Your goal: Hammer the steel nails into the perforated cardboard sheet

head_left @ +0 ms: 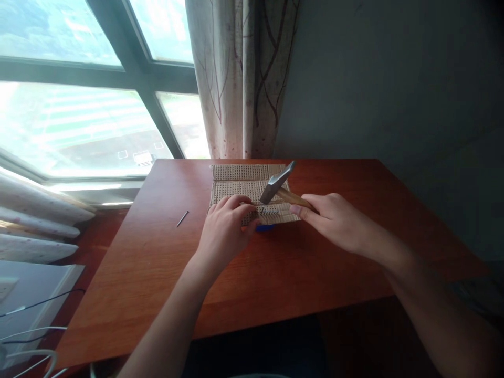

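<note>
A tan board [240, 181] studded with rows of nail heads lies on the red-brown table [165, 262]. My right hand [334, 218] is closed round the wooden handle of a hammer [277, 185], whose steel head hovers just above the board's near right part. My left hand [226, 226] rests on the board's near edge with its fingers curled and pinched beside the hammer head; what they pinch is too small to make out. A small blue object [265, 228] peeks out under the board's near edge.
A loose nail [182, 218] lies on the table left of the board. A curtain [244, 79] hangs behind the table beside a large window [86, 84]. White cables [27, 341] lie at the lower left, off the table.
</note>
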Tool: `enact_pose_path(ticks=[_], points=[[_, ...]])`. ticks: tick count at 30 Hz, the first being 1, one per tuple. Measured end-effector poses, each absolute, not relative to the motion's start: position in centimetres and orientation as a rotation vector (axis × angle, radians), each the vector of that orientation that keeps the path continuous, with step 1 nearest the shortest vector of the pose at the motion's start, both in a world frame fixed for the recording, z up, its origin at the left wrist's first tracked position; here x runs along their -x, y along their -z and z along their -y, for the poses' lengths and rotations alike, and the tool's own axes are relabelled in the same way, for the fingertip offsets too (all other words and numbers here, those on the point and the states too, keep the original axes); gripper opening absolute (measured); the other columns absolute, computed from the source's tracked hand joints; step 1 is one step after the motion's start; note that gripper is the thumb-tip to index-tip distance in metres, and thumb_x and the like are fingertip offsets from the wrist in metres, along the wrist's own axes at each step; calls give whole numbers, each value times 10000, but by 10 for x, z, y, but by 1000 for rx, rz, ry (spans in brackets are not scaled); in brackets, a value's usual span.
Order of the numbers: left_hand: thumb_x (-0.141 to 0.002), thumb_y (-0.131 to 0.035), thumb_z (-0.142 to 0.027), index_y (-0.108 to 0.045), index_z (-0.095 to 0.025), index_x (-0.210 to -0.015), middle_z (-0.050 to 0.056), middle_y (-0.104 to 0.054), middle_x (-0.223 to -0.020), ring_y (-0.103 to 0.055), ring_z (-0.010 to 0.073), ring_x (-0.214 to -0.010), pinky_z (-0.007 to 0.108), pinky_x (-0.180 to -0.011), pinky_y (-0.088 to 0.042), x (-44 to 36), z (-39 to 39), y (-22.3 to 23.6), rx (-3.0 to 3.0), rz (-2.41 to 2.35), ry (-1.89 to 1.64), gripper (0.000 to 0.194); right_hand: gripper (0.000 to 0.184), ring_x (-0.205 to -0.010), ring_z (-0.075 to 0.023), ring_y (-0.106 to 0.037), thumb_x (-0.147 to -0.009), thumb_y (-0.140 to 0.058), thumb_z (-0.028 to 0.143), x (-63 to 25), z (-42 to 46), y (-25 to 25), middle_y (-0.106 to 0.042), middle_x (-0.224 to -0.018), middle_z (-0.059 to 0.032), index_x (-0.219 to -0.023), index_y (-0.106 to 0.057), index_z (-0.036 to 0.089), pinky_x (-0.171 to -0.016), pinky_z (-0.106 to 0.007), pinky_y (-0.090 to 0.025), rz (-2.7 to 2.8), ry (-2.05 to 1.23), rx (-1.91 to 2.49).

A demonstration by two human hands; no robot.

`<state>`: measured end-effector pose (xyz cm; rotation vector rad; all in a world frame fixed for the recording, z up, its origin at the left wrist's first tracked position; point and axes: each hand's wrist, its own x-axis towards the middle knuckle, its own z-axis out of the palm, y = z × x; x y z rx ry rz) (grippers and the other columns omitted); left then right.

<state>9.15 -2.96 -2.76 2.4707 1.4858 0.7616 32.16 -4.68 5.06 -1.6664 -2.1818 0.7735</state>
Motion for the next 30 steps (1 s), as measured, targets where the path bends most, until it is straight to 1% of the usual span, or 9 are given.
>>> enact_pose_path(ticks=[5,11,16,18,23,25,28,30], points=[[-886,-643,-311,-725,-252,-1016,36,-682,-1193,-606,255,-1067,418,-921,-490,-93,30,27,-2473,-1497,-754,164,374,-588,-126,-507,-975,-464,451,-320,46,-44,-597,-658,6,-709,-552,203,-550,-273,-320,2215,-828,1677],[-883,-647,-303,-725,-251,-1022,28,-684,-1187,-606,255,-1052,414,-913,-492,-93,30,26,-2468,-1501,-748,168,389,-564,-120,-502,-980,-456,466,-318,46,-41,-585,-633,12,-702,-528,203,-535,-271,-308,2190,-787,1721],[-876,-658,-295,-728,-258,-1012,17,-686,-1180,-605,251,-1054,406,-924,-487,-92,30,26,-2455,-1490,-757,158,340,-654,-144,-570,-983,-460,435,-317,44,-33,-656,-736,-12,-769,-587,204,-581,-271,-341,2203,-826,1691],[-876,-658,-301,-728,-258,-1011,18,-686,-1181,-606,251,-1049,405,-918,-489,-92,30,26,-2454,-1492,-756,158,347,-637,-140,-561,-982,-463,443,-318,44,-33,-645,-717,-8,-766,-586,202,-574,-270,-339,2191,-810,1694],[-878,-657,-314,-727,-256,-1008,25,-685,-1184,-610,252,-1040,406,-900,-495,-92,30,25,-2455,-1500,-738,159,376,-535,-112,-484,-979,-477,442,-322,48,-37,-555,-594,27,-695,-527,201,-523,-266,-301,2169,-759,1684],[-877,-657,-311,-728,-259,-1006,27,-683,-1185,-610,250,-1043,407,-904,-496,-92,30,25,-2454,-1497,-742,156,366,-552,-113,-498,-982,-473,440,-322,49,-37,-574,-618,24,-713,-544,202,-530,-264,-308,2170,-783,1662],[-871,-663,-301,-729,-259,-999,28,-680,-1187,-608,249,-1056,406,-915,-496,-92,29,26,-2452,-1487,-756,150,325,-627,-127,-548,-986,-471,426,-320,49,-35,-632,-703,11,-780,-594,207,-572,-259,-341,2175,-834,1641],[-872,-661,-300,-728,-256,-996,27,-682,-1183,-610,247,-1052,406,-917,-498,-92,29,26,-2452,-1482,-762,147,313,-641,-131,-554,-985,-473,417,-318,48,-33,-638,-717,8,-790,-599,207,-581,-257,-347,2179,-848,1642]])
